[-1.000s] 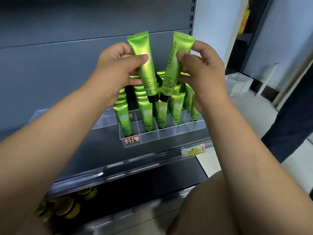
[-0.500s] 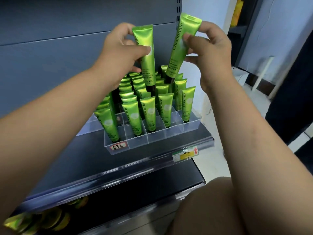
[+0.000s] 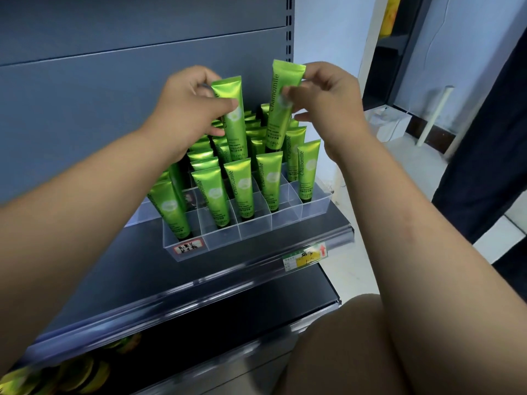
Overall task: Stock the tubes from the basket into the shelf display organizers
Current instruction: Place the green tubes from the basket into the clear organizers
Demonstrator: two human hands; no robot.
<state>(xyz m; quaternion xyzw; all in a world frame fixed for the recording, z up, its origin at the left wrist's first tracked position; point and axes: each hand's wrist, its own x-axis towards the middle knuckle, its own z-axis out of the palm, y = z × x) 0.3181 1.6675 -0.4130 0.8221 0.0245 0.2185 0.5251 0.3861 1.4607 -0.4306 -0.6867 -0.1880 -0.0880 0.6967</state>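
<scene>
Pinching a green tube apiece, your hands hover close together, not touching. Your left hand grips the left tube upright, thumb across its front. At its 3 o'clock, the right tube, tilted slightly, is pinched near its crimped top by your right hand. Both lower ends reach among the stocked rows toward 12 o'clock of the organizer on the shelf.
</scene>
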